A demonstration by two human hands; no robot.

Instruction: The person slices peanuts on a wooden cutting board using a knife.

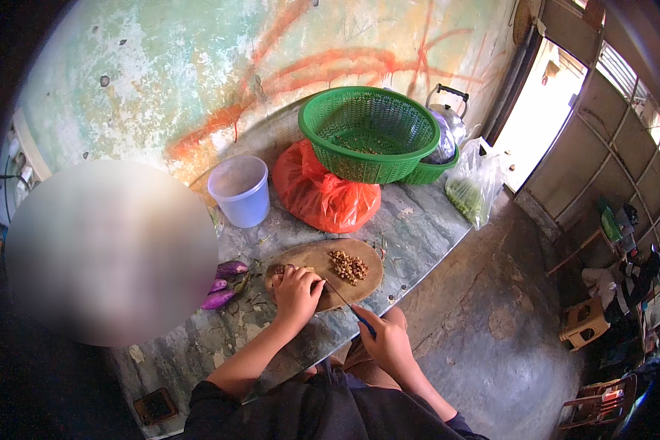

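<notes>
My left hand (297, 294) presses down on brown food (279, 269) at the left side of an oval wooden cutting board (314, 251). My fingers cover most of that food, so its exact kind cannot be told. In my right hand (389, 342) is the blue handle (365, 323) of a knife. Its blade (338, 292) slants across the board's near edge, with the tip close to my left fingertips. Small chopped brown pieces (349, 267) lie in a heap on the right half of the board.
Purple eggplants (218, 298) lie left of the board on the marbled tabletop (412, 220). Behind stand a lilac bucket (239, 192), a tied red plastic bag (330, 201), a green basket (371, 159), a kettle (452, 118) and a clear bag of greens (473, 190). A blurred patch hides the left.
</notes>
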